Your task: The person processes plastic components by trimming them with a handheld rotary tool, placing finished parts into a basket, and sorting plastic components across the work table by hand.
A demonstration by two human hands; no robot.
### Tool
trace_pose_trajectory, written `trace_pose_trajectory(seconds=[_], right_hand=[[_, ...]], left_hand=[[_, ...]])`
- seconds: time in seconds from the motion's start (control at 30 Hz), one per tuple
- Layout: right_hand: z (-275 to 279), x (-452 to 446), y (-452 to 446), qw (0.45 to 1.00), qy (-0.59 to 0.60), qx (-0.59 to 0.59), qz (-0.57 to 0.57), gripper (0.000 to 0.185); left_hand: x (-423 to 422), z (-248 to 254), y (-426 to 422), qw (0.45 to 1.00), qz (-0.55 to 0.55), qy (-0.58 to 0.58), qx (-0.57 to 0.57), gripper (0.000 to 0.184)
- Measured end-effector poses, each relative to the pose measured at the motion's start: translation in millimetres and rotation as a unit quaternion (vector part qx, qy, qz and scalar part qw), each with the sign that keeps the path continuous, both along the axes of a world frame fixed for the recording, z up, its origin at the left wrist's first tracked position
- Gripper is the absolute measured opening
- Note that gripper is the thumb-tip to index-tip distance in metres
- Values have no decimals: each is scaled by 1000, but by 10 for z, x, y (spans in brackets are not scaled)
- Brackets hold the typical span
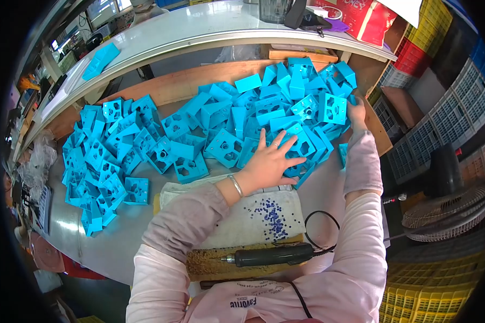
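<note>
My left hand (268, 161) lies spread over the front of a large heap of blue plastic parts (224, 148), its fingertips touching some of them. At the right edge of the heap, my right hand (356, 113) is against the blue parts, its fingers partly hidden by them and by the wrist. Small dark blue pieces (275, 218) are scattered on a white cloth (237, 226) below my left hand. A black electric screwdriver (275, 254) lies across a brown board (202, 264) close to my body, tip to the left.
A white shelf (199, 27) runs above the heap, with one blue part (101, 61) on its left. A wooden edge (380, 132) bounds the right side. Beyond it are a fan (447, 210) and stacked crates (442, 121). A black cable (337, 220) loops beside the cloth.
</note>
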State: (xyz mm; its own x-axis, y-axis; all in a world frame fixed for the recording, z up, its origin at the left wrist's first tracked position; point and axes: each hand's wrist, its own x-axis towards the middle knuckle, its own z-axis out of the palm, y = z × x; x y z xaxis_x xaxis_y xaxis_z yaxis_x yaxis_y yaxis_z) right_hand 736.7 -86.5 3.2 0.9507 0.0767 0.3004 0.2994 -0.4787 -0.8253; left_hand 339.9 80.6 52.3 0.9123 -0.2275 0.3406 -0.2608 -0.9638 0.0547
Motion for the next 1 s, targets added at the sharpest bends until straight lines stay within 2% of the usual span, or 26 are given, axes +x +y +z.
trace_pose_trajectory(seconds=[0.07,0.1,0.2,0.27,0.33,0.4,0.43,0.47,0.53,0.57,0.6,0.67,0.77,0.8,0.87,0.97,1.0], right_hand=[[-195,179,-17,992,14,106,72,45],[-10,-12,-43,962,171,145,156,42],[226,-460,86,936,229,114,241,46],[32,-273,244,963,174,20,205,51],[60,-348,275,975,107,-44,191,56],[230,-443,277,975,25,-76,207,59],[349,-433,242,974,-13,-121,191,54],[501,-400,207,972,-25,-207,110,44],[777,-555,189,972,-146,-183,-19,32],[721,-390,187,958,-229,-152,-79,32],[734,-307,188,950,-252,-158,-93,39],[693,-162,282,958,-240,-129,-90,51],[416,382,321,979,-198,-49,-8,63],[486,401,342,987,-150,-49,31,70],[471,333,351,996,-41,-6,76,66],[241,641,344,996,-43,5,83,55],[283,564,316,992,-27,23,120,50]], left_hand=[[-5,1,6,1000,-2,-2,-4,58],[-7,0,5,1000,-3,-3,-6,58],[-56,46,-2,1000,-5,1,-2,58],[-131,33,20,1000,-2,2,0,58],[-202,8,44,1000,2,-6,-5,57],[-235,5,74,1000,-3,12,-3,55],[-246,-2,87,1000,-3,13,-2,55],[-254,-7,105,1000,-2,15,0,55],[-236,-28,121,1000,-5,19,-12,54],[-224,-45,109,1000,-9,22,-19,54],[-214,-52,94,999,-9,25,-19,54],[-197,-41,96,999,-5,29,-15,54],[-198,-48,105,999,-7,32,-17,53],[-196,-53,111,999,-7,32,-20,53],[-193,-67,112,999,-8,32,-25,53],[-190,-84,117,999,-6,25,-24,53],[-188,-87,112,999,-6,24,-24,53]])
